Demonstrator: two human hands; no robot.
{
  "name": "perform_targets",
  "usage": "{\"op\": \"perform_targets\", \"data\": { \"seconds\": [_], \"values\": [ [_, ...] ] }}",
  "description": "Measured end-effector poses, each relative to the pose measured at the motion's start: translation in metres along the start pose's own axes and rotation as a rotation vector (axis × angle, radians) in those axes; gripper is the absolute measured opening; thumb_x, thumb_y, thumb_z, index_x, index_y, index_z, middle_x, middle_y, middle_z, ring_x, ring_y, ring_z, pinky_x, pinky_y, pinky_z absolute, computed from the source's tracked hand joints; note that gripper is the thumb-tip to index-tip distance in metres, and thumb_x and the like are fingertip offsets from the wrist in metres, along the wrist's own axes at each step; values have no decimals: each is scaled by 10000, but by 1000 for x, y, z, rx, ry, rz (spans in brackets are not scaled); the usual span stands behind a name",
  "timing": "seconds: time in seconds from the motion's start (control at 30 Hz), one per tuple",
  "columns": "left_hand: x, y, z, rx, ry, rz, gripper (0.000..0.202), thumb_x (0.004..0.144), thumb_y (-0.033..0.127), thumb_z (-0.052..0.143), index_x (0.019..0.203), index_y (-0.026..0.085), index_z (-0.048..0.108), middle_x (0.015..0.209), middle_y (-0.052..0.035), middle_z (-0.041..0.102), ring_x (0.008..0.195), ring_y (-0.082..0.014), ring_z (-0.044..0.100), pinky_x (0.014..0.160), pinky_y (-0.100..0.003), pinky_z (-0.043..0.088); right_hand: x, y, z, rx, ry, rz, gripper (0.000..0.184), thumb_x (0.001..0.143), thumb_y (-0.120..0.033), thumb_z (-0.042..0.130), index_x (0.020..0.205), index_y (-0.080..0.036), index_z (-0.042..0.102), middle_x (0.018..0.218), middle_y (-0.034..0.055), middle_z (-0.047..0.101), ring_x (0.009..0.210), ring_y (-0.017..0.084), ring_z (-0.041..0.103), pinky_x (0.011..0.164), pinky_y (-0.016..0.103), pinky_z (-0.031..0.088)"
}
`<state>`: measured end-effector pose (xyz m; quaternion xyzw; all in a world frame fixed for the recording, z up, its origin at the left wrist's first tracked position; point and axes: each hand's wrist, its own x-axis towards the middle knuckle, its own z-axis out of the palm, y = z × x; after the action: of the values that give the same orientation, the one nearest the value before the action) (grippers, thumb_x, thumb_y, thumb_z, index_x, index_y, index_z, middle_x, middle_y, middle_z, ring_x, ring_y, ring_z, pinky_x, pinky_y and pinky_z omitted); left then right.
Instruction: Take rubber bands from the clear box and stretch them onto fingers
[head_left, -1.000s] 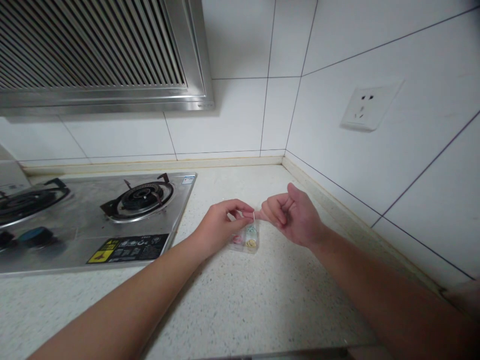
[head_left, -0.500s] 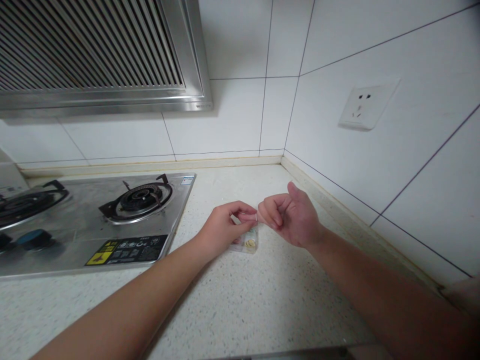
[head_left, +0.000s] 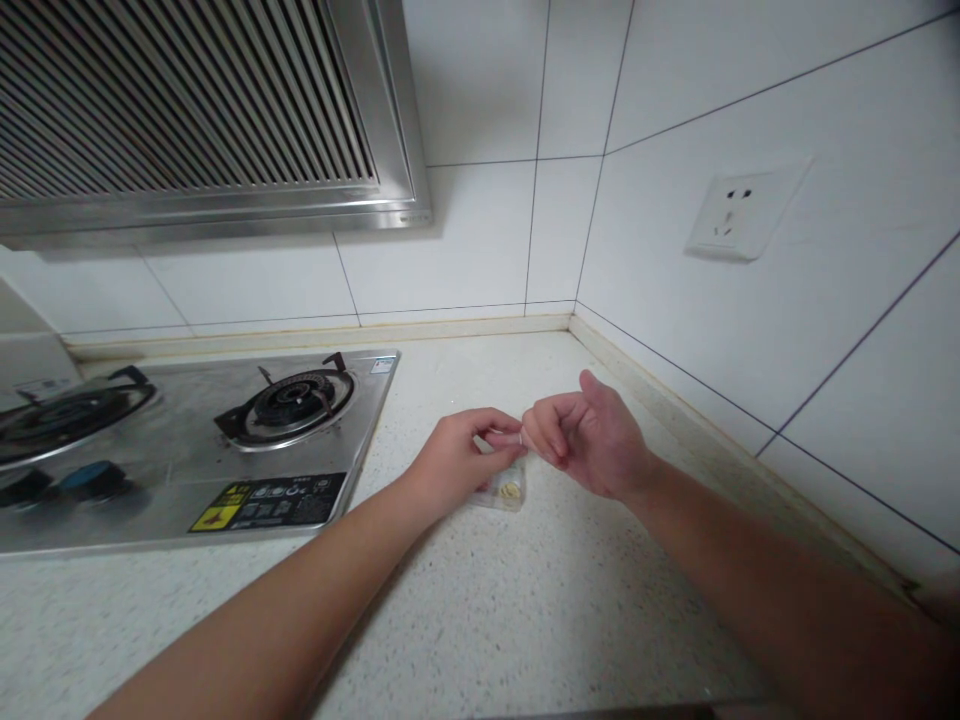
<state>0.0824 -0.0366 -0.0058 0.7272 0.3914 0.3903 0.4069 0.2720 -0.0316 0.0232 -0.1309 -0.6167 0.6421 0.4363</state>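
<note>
My left hand [head_left: 459,462] and my right hand [head_left: 583,433] meet fingertip to fingertip above the speckled countertop [head_left: 480,610]. Both are pinched on a thin pale band [head_left: 520,437], too small to name for sure, held between them. Just below the hands a small clear plastic box [head_left: 507,490] rests on the counter, with small round coloured pieces inside. My left hand hides most of that box.
A steel gas hob [head_left: 225,450] with two burners sits at the left. A range hood [head_left: 195,110] hangs above it. White tiled walls form a corner behind, with a wall socket [head_left: 731,215] on the right wall.
The hands have closed together slightly and dropped lower over the box, which now shows less. The view has shifted a little; the pinch is unchanged.
</note>
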Motion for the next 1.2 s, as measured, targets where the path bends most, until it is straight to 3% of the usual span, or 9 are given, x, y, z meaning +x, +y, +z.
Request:
{"op": "perform_targets", "data": {
  "seconds": [0.2, 0.33, 0.5, 0.67, 0.8, 0.97, 1.2],
  "values": [
    [0, -1, 0, 44, 67, -26, 225, 845, 305, 715, 1017, 161, 693, 830, -25, 678, 469, -90, 581, 393, -170, 420, -1, -1, -2, -29, 35, 22, 783, 937, -777, 286, 552, -179, 612, 525, 37, 509, 510, 161, 447, 545, 313, 337],
    [0, 1, -2, -3, 17, -12, 252, 821, 315, 750, 1004, 162, 668, 815, -12, 676, 479, -85, 572, 404, -166, 435, -1, 0, -1, -1, 11, 25, 765, 946, -755, 317, 590, -162, 644, 567, 46, 565, 517, 150, 483, 575, 306, 378],
    [0, 2, -5, -20, -74, 47, 182, 837, 288, 736, 953, 155, 692, 794, -15, 685, 520, -86, 577, 450, -163, 439, -3, 0, 2, -9, -62, 63, 745, 936, -744, 350, 679, -133, 690, 615, 62, 634, 443, 114, 451, 474, 267, 324],
    [-1, 2, -8, 63, 13, 28, 249, 863, 346, 706, 1045, 177, 709, 843, -31, 716, 509, -115, 612, 422, -190, 450, -2, -3, 0, 35, -17, 34, 693, 931, -722, 408, 700, -134, 695, 631, 72, 651, 492, 138, 532, 461, 259, 371],
    [1, 0, -13, 183, 74, 110, 201, 855, 300, 719, 1025, 194, 741, 886, -29, 731, 649, -135, 627, 552, -218, 473, 0, -4, -4, 29, 16, 35, 667, 924, -714, 443, 690, -144, 697, 631, 74, 653, 530, 155, 560, 495, 274, 416],
    [2, -1, -25, 271, 83, 136, 185, 900, 316, 690, 1032, 212, 769, 892, -39, 758, 754, -175, 647, 634, -255, 467, 2, -2, -13, -102, 117, 12, 655, 937, -697, 444, 663, -149, 678, 607, 69, 629, 591, 172, 586, 563, 295, 450],
    [1, 0, -46, 508, -22, 244, 201, 959, 263, 613, 1070, 259, 780, 1026, -57, 772, 901, -220, 680, 775, -312, 477, 1, 3, -24, -445, 154, 12, 573, 1010, -566, 416, 699, -153, 661, 644, 71, 662, 574, 162, 581, 579, 301, 464]
  ]
}}
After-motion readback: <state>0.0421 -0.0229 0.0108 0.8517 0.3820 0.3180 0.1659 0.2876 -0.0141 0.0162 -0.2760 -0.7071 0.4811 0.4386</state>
